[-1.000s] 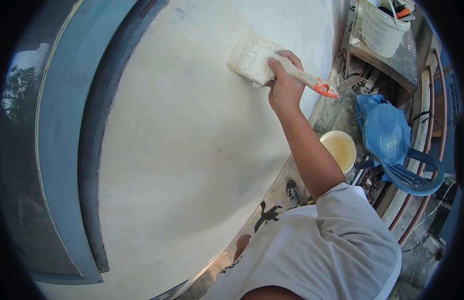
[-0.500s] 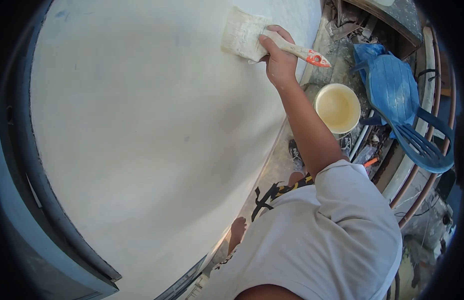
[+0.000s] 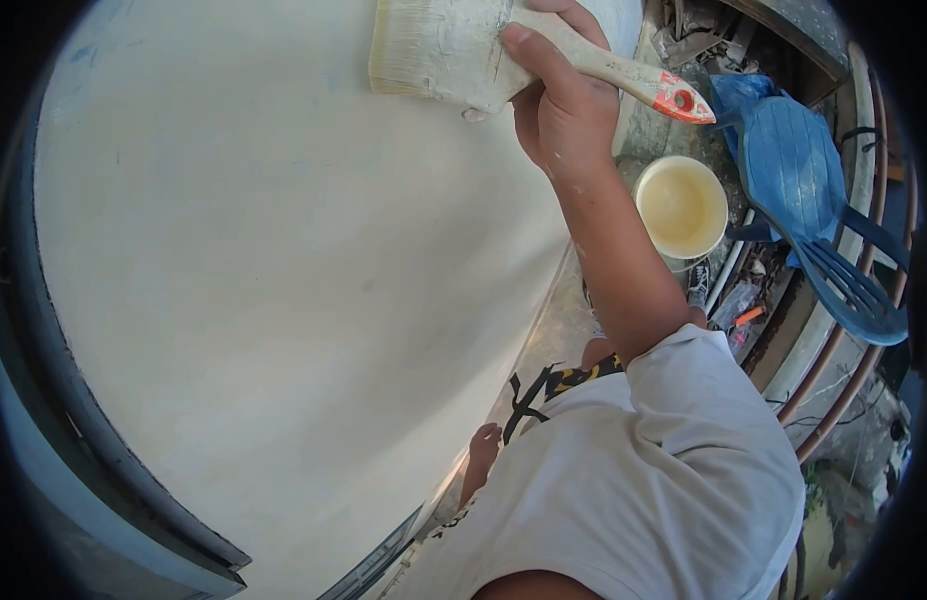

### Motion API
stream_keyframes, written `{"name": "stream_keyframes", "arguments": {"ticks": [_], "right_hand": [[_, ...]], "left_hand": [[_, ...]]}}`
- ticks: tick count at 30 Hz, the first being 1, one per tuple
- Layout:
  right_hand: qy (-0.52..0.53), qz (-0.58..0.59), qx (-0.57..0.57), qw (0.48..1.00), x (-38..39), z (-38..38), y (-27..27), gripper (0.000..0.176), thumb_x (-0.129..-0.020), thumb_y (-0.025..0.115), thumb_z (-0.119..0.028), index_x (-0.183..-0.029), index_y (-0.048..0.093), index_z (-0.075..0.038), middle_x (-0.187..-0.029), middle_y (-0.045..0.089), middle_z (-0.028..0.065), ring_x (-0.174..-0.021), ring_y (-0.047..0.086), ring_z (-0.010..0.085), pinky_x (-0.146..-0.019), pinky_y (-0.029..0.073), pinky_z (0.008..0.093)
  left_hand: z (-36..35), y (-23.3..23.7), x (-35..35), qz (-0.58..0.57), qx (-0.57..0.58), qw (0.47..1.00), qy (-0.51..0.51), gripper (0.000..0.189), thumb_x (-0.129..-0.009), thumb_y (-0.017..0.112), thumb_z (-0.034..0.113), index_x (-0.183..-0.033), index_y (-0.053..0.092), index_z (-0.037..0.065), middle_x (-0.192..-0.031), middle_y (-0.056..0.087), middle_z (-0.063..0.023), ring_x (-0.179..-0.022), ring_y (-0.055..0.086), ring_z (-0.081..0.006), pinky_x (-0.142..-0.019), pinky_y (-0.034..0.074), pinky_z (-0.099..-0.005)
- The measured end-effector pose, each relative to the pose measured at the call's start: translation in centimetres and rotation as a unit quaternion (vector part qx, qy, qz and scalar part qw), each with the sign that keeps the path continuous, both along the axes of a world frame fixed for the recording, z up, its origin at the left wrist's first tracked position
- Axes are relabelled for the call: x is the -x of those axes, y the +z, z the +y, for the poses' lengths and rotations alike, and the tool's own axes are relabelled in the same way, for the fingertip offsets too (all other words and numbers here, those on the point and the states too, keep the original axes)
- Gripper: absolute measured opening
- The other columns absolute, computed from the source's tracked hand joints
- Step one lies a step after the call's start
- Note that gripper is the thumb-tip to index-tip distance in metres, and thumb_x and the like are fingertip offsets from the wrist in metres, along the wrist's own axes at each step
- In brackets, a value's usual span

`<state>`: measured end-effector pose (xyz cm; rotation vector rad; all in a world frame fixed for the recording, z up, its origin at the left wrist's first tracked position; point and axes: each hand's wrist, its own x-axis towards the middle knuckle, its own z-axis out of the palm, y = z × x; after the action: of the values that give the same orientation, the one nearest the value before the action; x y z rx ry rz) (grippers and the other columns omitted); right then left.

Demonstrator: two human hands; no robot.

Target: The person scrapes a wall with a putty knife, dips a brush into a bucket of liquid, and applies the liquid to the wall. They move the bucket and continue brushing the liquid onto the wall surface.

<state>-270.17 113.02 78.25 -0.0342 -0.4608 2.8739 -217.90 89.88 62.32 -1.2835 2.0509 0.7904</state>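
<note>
The right hand (image 3: 558, 110) is closed tight around the wide, paint-covered brush (image 3: 438, 45), pressed flat on the cream wall (image 3: 283, 280). It looks light, with soft, wet bristles; hold the stiff wooden handle (image 3: 623, 72).

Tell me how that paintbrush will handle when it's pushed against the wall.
The brush has wide, paint-laden bristles, so they would probably bend and splay against the wall. Its handle looks like rigid wood and likely won't flex. Paint smears the handle where the right hand grips it, so it may feel slippery.
</note>
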Motion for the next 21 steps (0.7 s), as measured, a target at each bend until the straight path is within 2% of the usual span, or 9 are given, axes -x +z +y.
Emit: {"name": "stream_keyframes", "arguments": {"ticks": [2, 5, 8, 11, 13, 14, 16, 18, 21], "right_hand": [[0.01, 0.001, -0.101, 0.995, 0.6, -1.2, -3.0, 0.027, -0.079, 0.065, -0.006, -0.105, 0.055, -0.006, -0.087, 0.057, 0.0053, -0.072, 0.059, 0.0122, -0.049, 0.052, 0.0267], [0.036, -0.135, -0.139, 0.98, 0.0, -1.5, -12.3, 0.027, -0.08, 0.062, -0.004, -0.106, 0.055, -0.004, -0.09, 0.059, 0.0075, -0.075, 0.061, 0.0142, -0.047, 0.054, 0.0283], [0.043, -0.202, -0.186, 0.961, -1.3, 0.6, -17.9, 0.029, -0.08, 0.061, -0.004, -0.107, 0.053, -0.003, -0.095, 0.058, 0.0088, -0.078, 0.061, 0.0165, -0.049, 0.055, 0.0306], [0.035, -0.216, -0.156, 0.963, -0.4, 1.3, -15.4, 0.031, -0.079, 0.061, -0.002, -0.109, 0.052, -0.004, -0.098, 0.056, 0.0092, -0.081, 0.061, 0.0184, -0.05, 0.057, 0.0324], [0.004, -0.102, -0.055, 0.993, 1.0, 1.4, -10.5, 0.03, -0.08, 0.061, -0.001, -0.109, 0.052, -0.004, -0.097, 0.056, 0.0086, -0.08, 0.061, 0.0179, -0.05, 0.056, 0.0318], [0.004, -0.103, -0.052, 0.993, 1.5, 1.0, -8.6, 0.03, -0.08, 0.061, -0.001, -0.109, 0.052, -0.004, -0.097, 0.056, 0.0086, -0.08, 0.061, 0.0179, -0.05, 0.056, 0.0318], [-0.005, -0.018, 0.005, 1.0, 2.3, 0.2, -6.0, 0.029, -0.081, 0.06, -0.001, -0.109, 0.052, -0.004, -0.095, 0.056, 0.0081, -0.079, 0.06, 0.017, -0.049, 0.056, 0.0318], [0.012, -0.052, -0.035, 0.998, 2.5, -0.8, -8.6, 0.029, -0.081, 0.06, -0.001, -0.109, 0.052, -0.004, -0.095, 0.056, 0.008, -0.079, 0.06, 0.0171, -0.05, 0.056, 0.0317], [0.027, -0.179, -0.146, 0.973, 0.6, -0.9, -16.3, 0.028, -0.081, 0.062, -0.004, -0.108, 0.054, -0.004, -0.095, 0.057, 0.0078, -0.078, 0.06, 0.0161, -0.05, 0.055, 0.0308]], "left_hand": [[-0.7, -0.3, -0.5, 0.041, -0.022, 0.997, 0.057, 0.032, -0.084, 0.061, 0.024, -0.108, 0.062, 0.004, -0.094, 0.067, -0.0092, -0.077, 0.063, -0.0152, -0.061, 0.048, -0.0267], [-1.8, -1.3, -2.3, 0.065, -0.039, 0.992, 0.099, 0.032, -0.084, 0.061, 0.023, -0.109, 0.061, 0.004, -0.094, 0.067, -0.0091, -0.077, 0.063, -0.0148, -0.06, 0.049, -0.0266], [-0.3, 0.8, -0.3, 0.034, -0.006, 0.999, 0.023, 0.032, -0.083, 0.061, 0.023, -0.109, 0.061, 0.003, -0.093, 0.066, -0.0088, -0.076, 0.063, -0.0149, -0.062, 0.049, -0.0272], [-1.0, -0.2, -1.7, 0.026, -0.002, 0.999, -0.044, 0.032, -0.084, 0.061, 0.024, -0.109, 0.061, 0.003, -0.092, 0.066, -0.0081, -0.077, 0.062, -0.0142, -0.063, 0.049, -0.0275], [-0.6, 0.3, -1.0, 0.023, -0.005, 0.999, -0.025, 0.033, -0.084, 0.062, 0.025, -0.108, 0.061, 0.004, -0.091, 0.066, -0.0072, -0.077, 0.062, -0.0135, -0.064, 0.049, -0.0274], [-0.5, 0.5, -0.7, 0.019, -0.006, 1.0, -0.013, 0.033, -0.083, 0.062, 0.025, -0.109, 0.061, 0.004, -0.091, 0.065, -0.0071, -0.077, 0.062, -0.0134, -0.064, 0.049, -0.0272], [-0.8, 0.2, -1.0, 0.015, -0.002, 1.0, 0.0, 0.034, -0.083, 0.062, 0.026, -0.109, 0.061, 0.005, -0.092, 0.065, -0.0071, -0.077, 0.061, -0.0133, -0.063, 0.048, -0.027], [-1.0, -0.4, -1.4, 0.039, -0.02, 0.994, 0.097, 0.034, -0.083, 0.063, 0.026, -0.109, 0.061, 0.005, -0.09, 0.065, -0.0065, -0.076, 0.061, -0.0133, -0.063, 0.048, -0.0267], [-1.0, -0.4, -1.5, 0.038, -0.026, 0.993, 0.109, 0.035, -0.083, 0.063, 0.026, -0.11, 0.061, 0.004, -0.093, 0.066, -0.0082, -0.078, 0.062, -0.0153, -0.065, 0.049, -0.027]]}}
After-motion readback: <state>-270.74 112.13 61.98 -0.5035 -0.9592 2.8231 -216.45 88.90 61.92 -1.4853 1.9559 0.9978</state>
